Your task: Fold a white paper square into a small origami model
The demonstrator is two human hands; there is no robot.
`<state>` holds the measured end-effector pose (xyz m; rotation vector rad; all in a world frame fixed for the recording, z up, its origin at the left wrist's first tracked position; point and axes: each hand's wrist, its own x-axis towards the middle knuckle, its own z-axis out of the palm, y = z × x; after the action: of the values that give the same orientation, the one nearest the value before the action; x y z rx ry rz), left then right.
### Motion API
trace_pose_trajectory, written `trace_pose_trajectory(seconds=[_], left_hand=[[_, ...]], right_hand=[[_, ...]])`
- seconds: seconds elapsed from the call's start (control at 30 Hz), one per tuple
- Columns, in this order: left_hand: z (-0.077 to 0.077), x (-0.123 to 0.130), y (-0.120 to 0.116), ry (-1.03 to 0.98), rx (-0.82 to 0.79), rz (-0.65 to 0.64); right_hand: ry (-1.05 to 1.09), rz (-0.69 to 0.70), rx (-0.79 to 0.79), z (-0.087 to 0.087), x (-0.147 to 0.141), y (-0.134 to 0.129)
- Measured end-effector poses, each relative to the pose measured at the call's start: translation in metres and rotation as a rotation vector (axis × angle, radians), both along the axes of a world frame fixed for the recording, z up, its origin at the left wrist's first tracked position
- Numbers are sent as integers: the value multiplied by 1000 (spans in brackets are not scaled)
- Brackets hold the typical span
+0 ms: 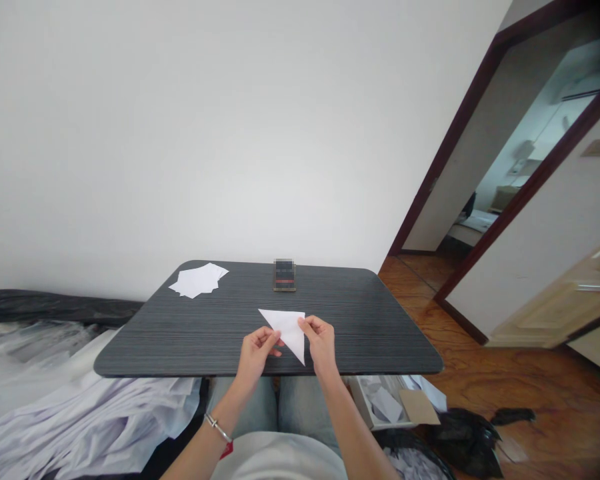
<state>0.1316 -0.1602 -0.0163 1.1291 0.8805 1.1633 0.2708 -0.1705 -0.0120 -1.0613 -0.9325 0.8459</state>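
Observation:
A white sheet of paper folded into a triangle (289,327) is held up above the front part of the dark table. My left hand (257,350) pinches its long slanted edge between thumb and fingers. On the other side, my right hand (320,340) grips the paper near its upper right corner, thumb on top. One point of the triangle faces left, another points down toward me. A loose stack of white paper sheets (198,280) lies at the table's back left.
The dark wood-grain table (380,327) has rounded corners and meets a white wall. A small dark box-like object (285,275), partly blurred, stands at its back. An open box with papers (380,403) and black plastic bags (465,437) sit on the floor at right; white sheets (100,420) pile at left.

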Motion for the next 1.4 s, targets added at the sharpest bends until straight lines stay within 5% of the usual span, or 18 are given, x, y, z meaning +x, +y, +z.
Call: trace_pose_trajectory(seconds=[0.13,0.33,0.47,0.93,1.4], left_hand=[[1,-8,3,-29,-56,64],[5,10,1,-110,-85,-91],[7,25,-5,-157,-96,-75],[-8,30,-18,-97,-103,-103],[-4,32,-18,-40,-45,-207]], right_hand=[[66,-86,0,3,6,2],[96,-9,-16,5,-5,1],[159,13,-12,2,-14,1],[208,-80,-15,2,-16,5],[226,-104,-3,0,-14,8]])
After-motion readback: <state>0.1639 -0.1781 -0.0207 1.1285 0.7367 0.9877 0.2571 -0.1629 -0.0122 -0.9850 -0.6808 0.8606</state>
